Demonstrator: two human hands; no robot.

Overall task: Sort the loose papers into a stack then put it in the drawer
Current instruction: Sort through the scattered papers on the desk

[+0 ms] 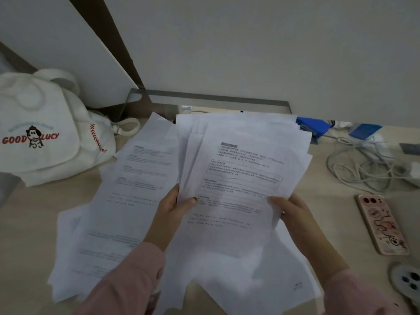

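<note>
Both hands hold up a fanned bundle of printed white papers [241, 169] above the desk. My left hand [175, 206] pinches the bundle's lower left edge, thumb on top. My right hand [293, 212] grips its lower right edge. The sheets in the bundle are uneven, with edges sticking out at the top and right. More loose papers [127, 201] lie spread on the wooden desk [27, 214] to the left and beneath my arms. No drawer is in view.
A white canvas bag [45, 128] printed "GOOD LUCY" sits at the left. At the right lie a tangle of white cables [363, 164], blue objects [313, 127], a phone in a pink case [381, 223] and a round cable grommet [406, 278]. A wall stands behind.
</note>
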